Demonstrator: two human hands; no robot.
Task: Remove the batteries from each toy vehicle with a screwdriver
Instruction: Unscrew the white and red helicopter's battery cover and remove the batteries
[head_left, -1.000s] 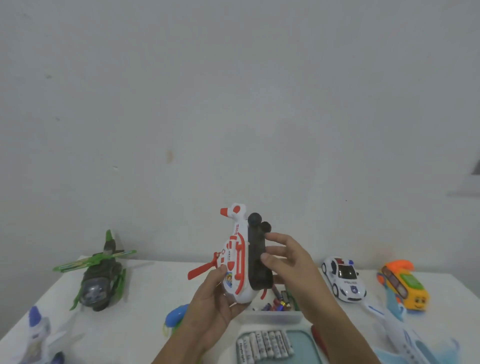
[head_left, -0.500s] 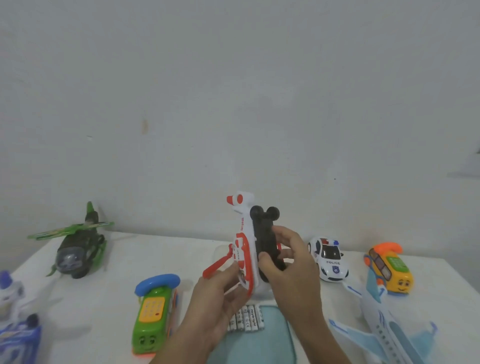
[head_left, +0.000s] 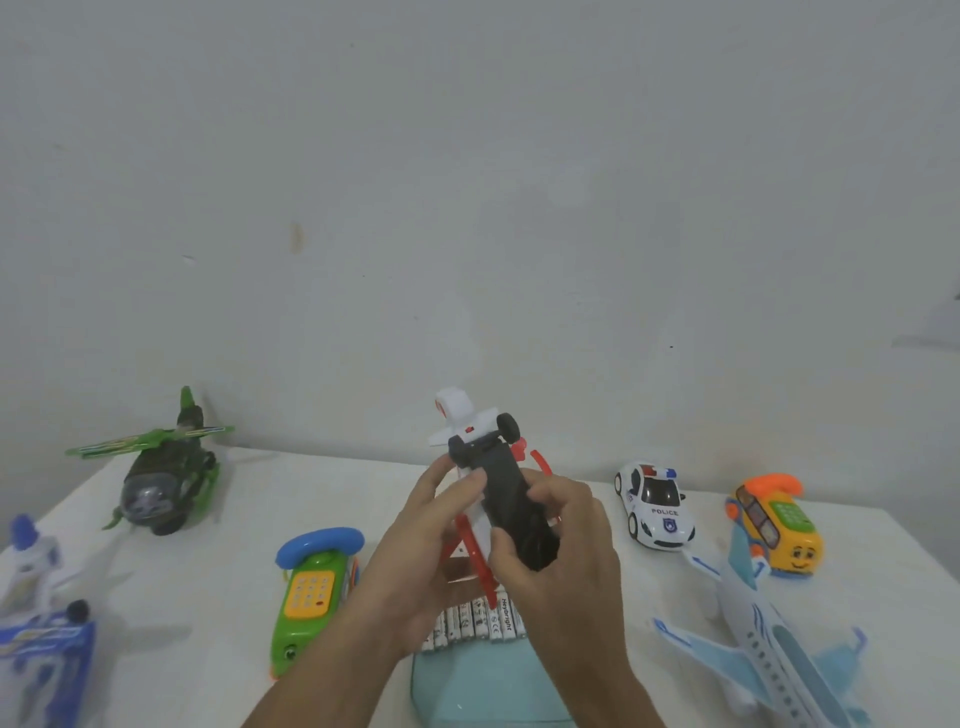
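Observation:
I hold a white and red toy helicopter (head_left: 470, 415) above the table, its black underside (head_left: 511, 499) with small wheels turned toward me. My left hand (head_left: 415, 551) grips its left side, thumb on the black base. My right hand (head_left: 561, 545) grips the lower right end of the black base. Under my hands, a row of several white batteries (head_left: 475, 623) lies at the far edge of a light blue tray (head_left: 483, 686). No screwdriver is in sight.
On the white table (head_left: 218, 597): a green helicopter (head_left: 156, 478) far left, a blue and white toy (head_left: 36, 613) at the left edge, a green phone toy (head_left: 311, 587), a white police car (head_left: 654, 504), an orange bus toy (head_left: 774, 525), a pale blue airplane (head_left: 769, 639).
The helicopter has turned so its black underside faces me and tilted lower. My right hand slid down to the base's lower end. The view dropped and shifted.

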